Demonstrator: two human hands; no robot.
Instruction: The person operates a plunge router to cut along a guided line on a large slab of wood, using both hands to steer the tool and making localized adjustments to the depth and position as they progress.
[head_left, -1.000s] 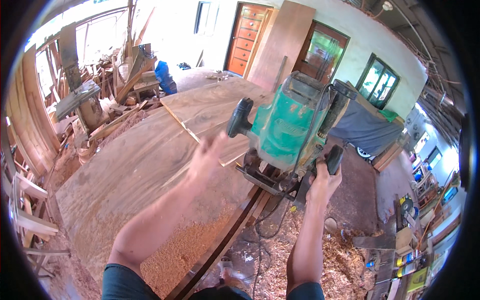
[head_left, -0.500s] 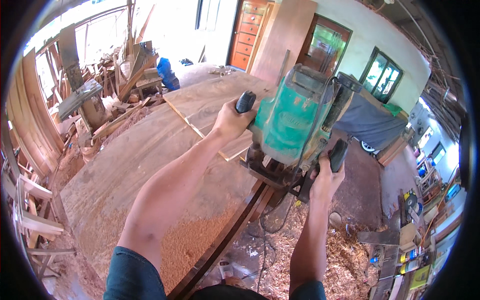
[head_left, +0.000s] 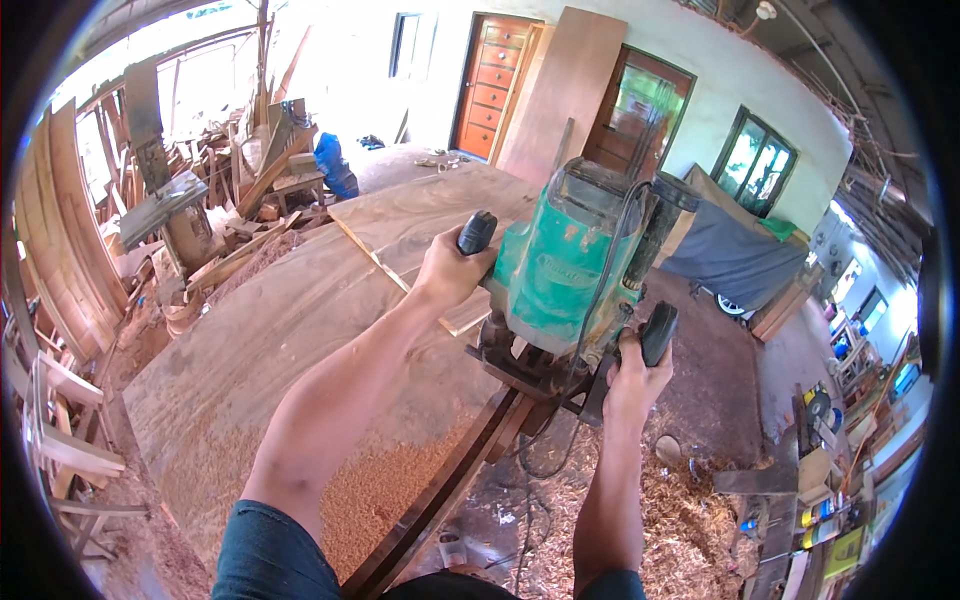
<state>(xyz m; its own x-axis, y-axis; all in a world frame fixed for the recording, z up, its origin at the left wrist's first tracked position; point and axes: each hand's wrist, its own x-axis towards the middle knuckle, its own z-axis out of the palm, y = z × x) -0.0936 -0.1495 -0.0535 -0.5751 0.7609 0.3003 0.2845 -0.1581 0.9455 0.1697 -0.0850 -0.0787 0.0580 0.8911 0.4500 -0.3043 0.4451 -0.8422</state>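
A large green wood router [head_left: 570,265] with two black side handles stands on the edge of a big wooden slab [head_left: 290,330]. My left hand [head_left: 452,268] is closed around the router's left handle. My right hand [head_left: 635,372] grips the right handle, lower down at the slab's edge. The router's black cord [head_left: 610,270] runs over its body and drops below it. Its metal base sits on a dark rail [head_left: 450,480] along the slab's near side. Sawdust [head_left: 370,490] lies heaped on the slab by my left arm.
Wood shavings [head_left: 690,520] cover the floor at the right. Offcuts and planks [head_left: 230,220] pile up at the back left, with stacked boards [head_left: 60,250] on the far left. A grey tarp [head_left: 735,255] covers something behind the router. Cluttered shelves [head_left: 830,500] stand at the right.
My left hand went from open above the slab to gripping the router's left handle. The router sits a little further along the slab edge; my right hand kept its grip.
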